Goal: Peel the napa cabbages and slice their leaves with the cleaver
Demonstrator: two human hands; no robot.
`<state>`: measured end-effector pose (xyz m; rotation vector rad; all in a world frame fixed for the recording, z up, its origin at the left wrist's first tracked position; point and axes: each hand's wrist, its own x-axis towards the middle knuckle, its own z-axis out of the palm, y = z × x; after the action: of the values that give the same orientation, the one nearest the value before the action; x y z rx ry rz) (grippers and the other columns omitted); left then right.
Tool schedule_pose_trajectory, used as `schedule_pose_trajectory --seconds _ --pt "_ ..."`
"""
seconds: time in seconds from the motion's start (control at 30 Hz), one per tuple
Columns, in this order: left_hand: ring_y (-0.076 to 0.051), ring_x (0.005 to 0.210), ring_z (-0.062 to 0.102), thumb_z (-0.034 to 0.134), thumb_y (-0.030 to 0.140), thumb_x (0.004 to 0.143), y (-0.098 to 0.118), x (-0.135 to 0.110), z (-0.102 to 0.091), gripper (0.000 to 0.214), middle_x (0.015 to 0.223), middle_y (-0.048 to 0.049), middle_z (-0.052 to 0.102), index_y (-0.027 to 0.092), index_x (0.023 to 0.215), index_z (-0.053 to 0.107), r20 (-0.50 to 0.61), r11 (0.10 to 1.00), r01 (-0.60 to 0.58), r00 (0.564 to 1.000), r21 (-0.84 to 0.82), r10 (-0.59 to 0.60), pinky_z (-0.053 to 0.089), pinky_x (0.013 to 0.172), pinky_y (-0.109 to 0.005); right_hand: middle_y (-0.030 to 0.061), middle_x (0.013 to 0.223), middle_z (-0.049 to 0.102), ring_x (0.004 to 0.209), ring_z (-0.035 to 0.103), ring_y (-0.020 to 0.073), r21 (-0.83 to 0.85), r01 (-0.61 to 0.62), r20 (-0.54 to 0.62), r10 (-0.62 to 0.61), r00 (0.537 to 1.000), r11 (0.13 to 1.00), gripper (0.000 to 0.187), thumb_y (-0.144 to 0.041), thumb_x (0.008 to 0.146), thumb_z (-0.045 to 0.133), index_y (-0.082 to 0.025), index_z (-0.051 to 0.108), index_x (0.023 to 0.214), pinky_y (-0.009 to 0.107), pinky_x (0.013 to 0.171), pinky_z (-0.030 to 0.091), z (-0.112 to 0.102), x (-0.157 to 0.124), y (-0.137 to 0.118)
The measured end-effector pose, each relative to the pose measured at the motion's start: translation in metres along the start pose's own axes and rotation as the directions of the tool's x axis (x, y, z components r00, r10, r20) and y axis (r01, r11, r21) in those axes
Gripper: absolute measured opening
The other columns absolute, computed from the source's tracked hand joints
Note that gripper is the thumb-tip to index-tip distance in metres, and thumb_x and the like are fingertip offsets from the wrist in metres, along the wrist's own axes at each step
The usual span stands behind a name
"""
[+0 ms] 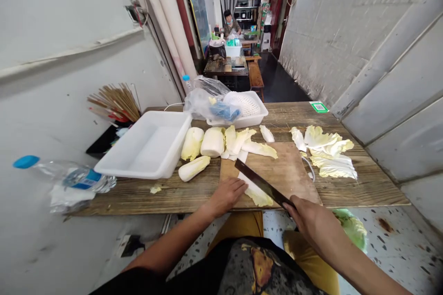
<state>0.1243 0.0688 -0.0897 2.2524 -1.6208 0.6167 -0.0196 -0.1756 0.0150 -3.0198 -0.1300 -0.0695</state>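
Observation:
My right hand [308, 223] grips the handle of a dark steel cleaver [261, 183], whose blade rests across a pale Napa cabbage leaf [255, 192] on a wooden cutting board [287, 170]. My left hand [226, 196] presses on the board's near left side, its fingertips against that leaf beside the blade. Two peeled cabbage hearts [202, 143] lie just beyond the board's left corner, with another [194, 168] nearer me. Loose leaves [247, 143] cross the board's far edge. A pile of cut leaves [327, 152] lies to the right of the board.
A white plastic tub [143, 145] and a white tray [238, 110] holding plastic bags stand on the wooden table [374, 184]. A water bottle [65, 177] lies at the left, near bamboo skewers [116, 101]. Walls flank the table. A seated person [230, 25] is far beyond.

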Motion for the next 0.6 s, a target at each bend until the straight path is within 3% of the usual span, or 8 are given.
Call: schedule_pose_trajectory --seconds 0.2,0.43,0.6 --pt "-0.022 0.097 0.061 0.042 0.015 0.098 0.005 -0.001 0.014 0.026 0.101 -0.0123 0.07 0.008 0.103 0.067 -0.187 1.0 0.017 0.982 0.003 -0.016 0.053 0.09 -0.04 0.0032 0.066 0.069 0.06 0.067 0.02 -0.121 -0.006 0.171 0.026 0.985 0.993 0.025 -0.03 0.1 0.044 -0.021 0.06 0.082 0.029 0.05 0.027 0.0 0.02 -0.004" --pt "-0.023 0.102 0.061 0.041 0.014 0.097 0.003 -0.008 0.022 0.03 0.105 -0.0154 0.07 0.009 0.108 0.068 -0.187 0.998 0.051 0.981 -0.03 -0.055 0.055 0.087 -0.04 0.003 0.063 0.068 0.057 0.066 0.019 -0.132 0.012 0.216 0.017 0.976 0.991 0.031 -0.035 0.1 0.041 -0.021 0.058 0.078 0.029 0.049 0.023 0.003 0.033 0.005" --pt "-0.022 0.102 0.061 0.041 0.015 0.097 0.001 -0.01 0.027 0.031 0.106 -0.0154 0.07 0.009 0.11 0.068 -0.164 0.997 0.049 0.985 -0.056 -0.057 0.055 0.09 -0.041 0.0029 0.062 0.067 0.056 0.065 0.0186 -0.089 0.02 0.218 0.0 0.976 0.996 0.031 -0.036 0.1 0.04 -0.021 0.059 0.08 0.028 0.049 0.027 0.007 0.033 0.011"
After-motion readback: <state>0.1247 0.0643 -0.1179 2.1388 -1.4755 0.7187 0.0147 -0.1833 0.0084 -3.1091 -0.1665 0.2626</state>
